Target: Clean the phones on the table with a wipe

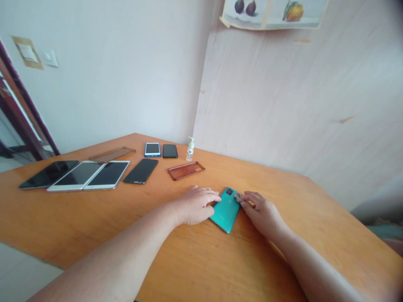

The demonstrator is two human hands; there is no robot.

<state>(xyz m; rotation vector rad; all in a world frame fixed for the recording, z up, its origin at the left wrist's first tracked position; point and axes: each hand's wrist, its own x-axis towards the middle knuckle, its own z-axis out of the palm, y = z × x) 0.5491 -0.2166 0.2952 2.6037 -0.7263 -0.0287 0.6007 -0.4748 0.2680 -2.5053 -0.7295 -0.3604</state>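
Observation:
A teal smartphone (225, 212) lies back side up on the wooden table, its dark camera block near the far end. My left hand (197, 205) has its fingertips and thumb against the phone's left edge, holding it on the table. Pinched in the fingers of my right hand (262, 213) is a small grey cloth (238, 197), which touches the phone's back beside the camera block. Part of the cloth is hidden by my fingers. Beyond my left hand lies a reddish-brown clear phone case (186, 170).
A small pump bottle (190, 150) stands behind the case. Further left are a black phone (140, 171), two smaller devices (153, 149), white tablets (108, 174), a dark tablet (49, 174) and a large brown clear case (112, 154). Walls border the table (270, 268) at the back.

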